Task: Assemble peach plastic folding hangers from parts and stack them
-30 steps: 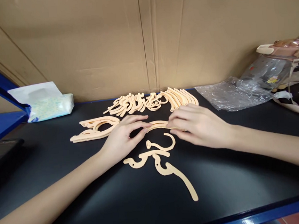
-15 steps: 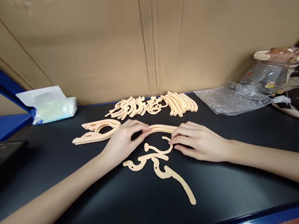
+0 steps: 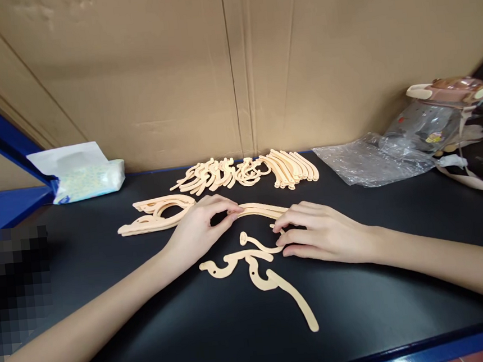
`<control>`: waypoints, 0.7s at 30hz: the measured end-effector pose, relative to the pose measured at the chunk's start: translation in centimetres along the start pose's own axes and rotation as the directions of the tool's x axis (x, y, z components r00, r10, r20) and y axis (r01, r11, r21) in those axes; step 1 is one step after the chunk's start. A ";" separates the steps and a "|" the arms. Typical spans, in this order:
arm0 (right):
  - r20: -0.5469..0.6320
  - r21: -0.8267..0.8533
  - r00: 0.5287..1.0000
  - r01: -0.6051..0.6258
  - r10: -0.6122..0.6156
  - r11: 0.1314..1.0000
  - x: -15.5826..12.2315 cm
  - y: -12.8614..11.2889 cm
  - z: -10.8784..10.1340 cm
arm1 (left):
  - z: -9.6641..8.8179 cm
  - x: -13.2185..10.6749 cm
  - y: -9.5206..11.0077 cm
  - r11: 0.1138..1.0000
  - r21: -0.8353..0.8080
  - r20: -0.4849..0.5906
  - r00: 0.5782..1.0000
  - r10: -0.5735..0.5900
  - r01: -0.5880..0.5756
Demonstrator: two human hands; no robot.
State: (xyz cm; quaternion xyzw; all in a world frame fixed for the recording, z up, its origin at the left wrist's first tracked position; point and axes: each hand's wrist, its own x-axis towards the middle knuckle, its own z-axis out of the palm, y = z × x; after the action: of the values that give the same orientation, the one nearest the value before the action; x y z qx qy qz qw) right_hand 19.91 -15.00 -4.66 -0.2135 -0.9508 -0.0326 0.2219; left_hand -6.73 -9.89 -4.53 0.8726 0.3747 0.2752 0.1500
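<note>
My left hand pinches the left end of a pair of long curved cream hanger arms, lying one against the other. My right hand has its fingertips on a thin hanger hook with a round disc at one end; the fingers partly cover its curve. The right end of the arms runs behind that hand, so contact there is hidden. Nearer me lie two shorter wavy hanger pieces, one pointing left and one that meets a long curved arm.
Folded hangers lie beside my left wrist. Along the cardboard wall are piles of wavy pieces, hooks and curved arms. A tissue pack stands left; a plastic bag and bottle are at right.
The hook has shifted right and slightly towards me under my right fingers, turning a little. My left hand stays on the curved arms.
</note>
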 end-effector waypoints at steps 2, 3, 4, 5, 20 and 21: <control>-0.001 -0.014 1.000 0.015 -0.015 1.000 0.0 0.0 0.0 | 0.0 0.0 0.1 1.000 0.012 -0.013 1.000 -0.010 0.010; -0.001 -0.021 1.000 0.024 -0.024 1.000 -0.1 0.0 0.1 | 0.0 0.0 0.1 1.000 0.015 -0.019 1.000 -0.013 0.013; -0.001 -0.026 1.000 0.031 -0.031 0.999 -0.1 0.1 0.1 | 0.0 0.0 0.1 1.000 0.020 -0.023 1.000 -0.015 0.016; -0.002 -0.032 0.999 0.037 -0.037 0.999 -0.1 0.1 0.1 | 0.0 -0.1 0.2 1.000 0.025 -0.025 1.000 -0.017 0.017; -0.037 -0.081 0.999 -0.034 0.031 0.996 -0.1 0.1 0.3 | -0.2 -0.8 1.9 0.959 0.119 0.119 0.963 0.242 -0.256; -0.032 -0.076 0.999 -0.040 0.038 0.996 -0.1 0.2 0.3 | -0.2 -0.9 2.0 0.960 0.098 0.131 0.959 0.251 -0.264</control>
State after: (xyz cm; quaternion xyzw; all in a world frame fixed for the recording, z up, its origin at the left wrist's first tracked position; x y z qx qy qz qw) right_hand 19.89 -14.82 -4.99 -0.2399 -0.9410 -0.0679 0.2286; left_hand -6.19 -11.87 -3.77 0.9357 0.2634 0.2188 0.0845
